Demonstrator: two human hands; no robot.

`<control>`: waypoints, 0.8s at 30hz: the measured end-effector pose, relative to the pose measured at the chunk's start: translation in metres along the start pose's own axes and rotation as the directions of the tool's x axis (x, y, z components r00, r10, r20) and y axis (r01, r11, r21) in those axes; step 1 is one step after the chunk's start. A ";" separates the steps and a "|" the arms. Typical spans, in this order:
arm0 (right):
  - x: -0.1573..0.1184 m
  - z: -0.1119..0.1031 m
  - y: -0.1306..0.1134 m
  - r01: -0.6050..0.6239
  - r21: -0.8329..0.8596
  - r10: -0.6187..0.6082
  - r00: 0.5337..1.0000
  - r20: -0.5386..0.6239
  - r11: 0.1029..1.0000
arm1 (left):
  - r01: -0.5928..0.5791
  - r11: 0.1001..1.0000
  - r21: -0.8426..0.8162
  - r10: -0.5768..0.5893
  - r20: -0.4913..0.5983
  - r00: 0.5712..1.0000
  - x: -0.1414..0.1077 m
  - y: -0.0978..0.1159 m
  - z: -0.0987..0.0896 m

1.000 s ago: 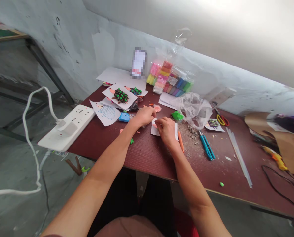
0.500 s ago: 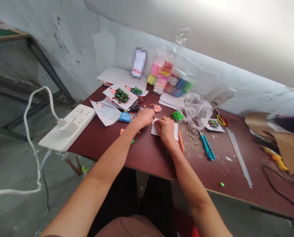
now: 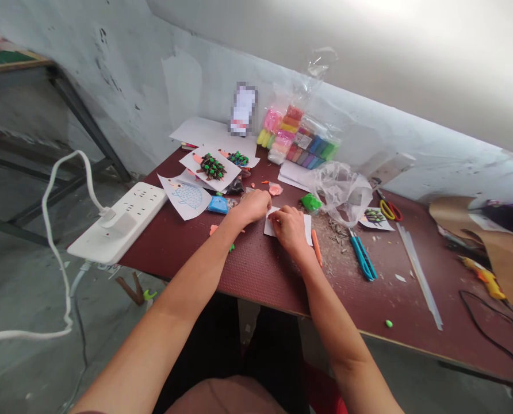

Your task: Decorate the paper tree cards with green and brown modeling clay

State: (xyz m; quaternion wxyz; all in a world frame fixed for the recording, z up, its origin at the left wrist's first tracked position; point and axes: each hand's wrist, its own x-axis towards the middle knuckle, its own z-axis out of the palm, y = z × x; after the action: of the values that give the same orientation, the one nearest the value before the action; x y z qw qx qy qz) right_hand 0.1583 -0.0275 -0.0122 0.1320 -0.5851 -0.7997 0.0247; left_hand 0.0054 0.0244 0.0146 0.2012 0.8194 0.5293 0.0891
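Observation:
My left hand (image 3: 256, 206) is closed, its fingers curled at the left edge of a small white card (image 3: 302, 225). Whatever those fingers pinch is hidden. Over the same card bends my right hand (image 3: 289, 225), thumb and fingertips drawn together; what is between them is too small to make out. An orange marker-like stick (image 3: 316, 248) lies just right of the card. Behind the hands are a flattened lump of pink clay (image 3: 275, 188) and a lump of green clay (image 3: 310, 202). A blue clay packet (image 3: 218, 204) is beyond my left forearm.
Hedgehog pictures (image 3: 211, 168) and a white power strip (image 3: 118, 221) are at left. Coloured clay packs (image 3: 302, 141) lean by the wall near a plastic bag (image 3: 343, 192). Teal-handled pliers (image 3: 363, 256), scissors (image 3: 389, 210), glue sticks (image 3: 419, 276) and a yellow glue gun (image 3: 485, 277) lie at right.
The fingers of my right hand have shifted slightly over the card, and the green speck seen by them earlier no longer shows. My left hand has barely moved.

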 end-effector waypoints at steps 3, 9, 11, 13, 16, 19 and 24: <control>0.000 -0.004 -0.003 -0.010 -0.025 0.011 0.999 0.044 1.000 | 0.011 1.000 0.007 -0.011 0.007 1.000 0.000 0.001 0.000; -0.001 -0.007 -0.007 -0.009 -0.042 0.011 0.998 0.059 0.999 | 0.024 1.000 0.003 -0.024 0.008 1.000 0.000 0.001 0.000; -0.002 -0.007 -0.007 -0.009 -0.043 0.011 0.999 0.049 0.999 | 0.019 1.000 0.003 -0.019 0.002 1.000 0.000 0.000 0.001; -0.002 -0.007 -0.006 -0.010 -0.043 0.012 0.999 0.043 0.999 | 0.017 1.000 0.005 -0.017 0.002 1.000 0.000 0.000 0.001; -0.003 -0.006 -0.006 -0.005 -0.029 0.006 1.000 0.016 1.000 | 0.020 1.000 0.011 -0.020 0.000 1.000 0.000 0.000 0.001; -0.003 -0.007 -0.004 0.003 -0.007 -0.003 0.999 -0.034 1.000 | 0.008 1.000 -0.004 -0.008 -0.038 0.999 0.001 0.000 0.000; -0.003 -0.011 0.003 -0.039 0.040 0.044 0.991 -0.126 0.998 | -0.039 0.996 -0.079 0.024 -0.177 0.984 0.003 -0.006 -0.003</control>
State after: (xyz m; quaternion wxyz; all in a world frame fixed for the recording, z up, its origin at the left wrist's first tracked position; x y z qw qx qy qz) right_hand 0.1646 -0.0305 -0.0032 0.1929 -0.5994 -0.7769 0.0053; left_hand 0.0007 0.0302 0.0149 0.1859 0.8077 0.5278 0.1858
